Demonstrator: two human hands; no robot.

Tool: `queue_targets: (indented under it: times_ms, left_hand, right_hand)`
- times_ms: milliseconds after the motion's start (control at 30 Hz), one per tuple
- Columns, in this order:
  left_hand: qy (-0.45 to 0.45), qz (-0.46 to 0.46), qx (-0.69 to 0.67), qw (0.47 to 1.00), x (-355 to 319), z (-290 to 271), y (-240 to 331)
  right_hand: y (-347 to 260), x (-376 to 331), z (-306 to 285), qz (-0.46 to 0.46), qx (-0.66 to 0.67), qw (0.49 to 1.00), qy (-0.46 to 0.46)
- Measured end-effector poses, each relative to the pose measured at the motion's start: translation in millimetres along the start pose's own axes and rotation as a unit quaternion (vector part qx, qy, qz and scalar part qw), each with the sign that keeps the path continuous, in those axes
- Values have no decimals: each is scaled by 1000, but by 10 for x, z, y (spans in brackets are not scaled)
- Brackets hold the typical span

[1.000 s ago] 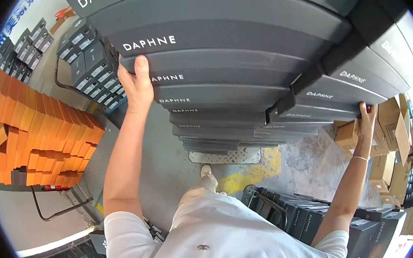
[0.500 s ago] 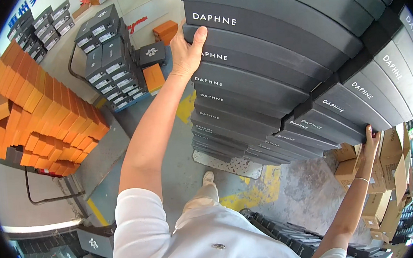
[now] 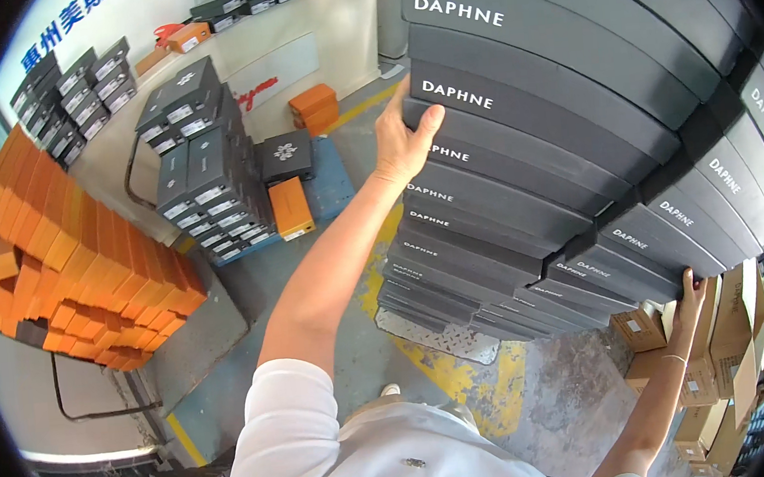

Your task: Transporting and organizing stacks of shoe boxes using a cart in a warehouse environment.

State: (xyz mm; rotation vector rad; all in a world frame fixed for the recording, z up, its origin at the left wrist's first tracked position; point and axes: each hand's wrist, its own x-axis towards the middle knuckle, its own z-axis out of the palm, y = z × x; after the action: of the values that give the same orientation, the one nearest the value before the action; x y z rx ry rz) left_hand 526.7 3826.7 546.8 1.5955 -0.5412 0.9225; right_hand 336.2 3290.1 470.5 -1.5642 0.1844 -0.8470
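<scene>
1 tall stack of dark grey boxes (image 3: pixel 540 170), built in at least 2 columns, was placed between the fingers of 2 hands. Its left edge was held by the left hand (image 3: pixel 406 142), 1 thumb being laid on the labelled face; whether the other fingers were spread or pressed together could not be told. Its right end was touched by the right hand (image 3: pixel 691 293); the state of those partly hidden fingers could not be told.

Below the left fingers, 1 patterned metal plate (image 3: pixel 455 340) was seen. Left of them, 1 orange box (image 3: pixel 290 208) and 1 flower-marked dark box (image 3: pixel 286 159) were set on 1 blue pallet (image 3: pixel 332 175). Below the right fingers, at least 3 brown cartons (image 3: pixel 638 330) were seen.
</scene>
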Motion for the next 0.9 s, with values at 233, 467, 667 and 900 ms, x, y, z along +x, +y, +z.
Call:
queue_targets:
  times_ms: [233, 467, 667, 900]
  left_hand:
    - [77, 36, 43, 995, -24, -101, -134]
    - [84, -195, -43, 976, -376, 22, 630]
    - [128, -226, 20, 965, -125, 793, -111]
    - [121, -210, -8, 970, 304, 1416, -585]
  right_hand:
    - [-125, -288, 286, -27, -105, 993, 35]
    - [-38, -38, -146, -120, -297, 947, 38]
    - [651, 627, -186, -154, -359, 921, 7]
    - [1363, 1668, -705, -353, -490, 793, -79]
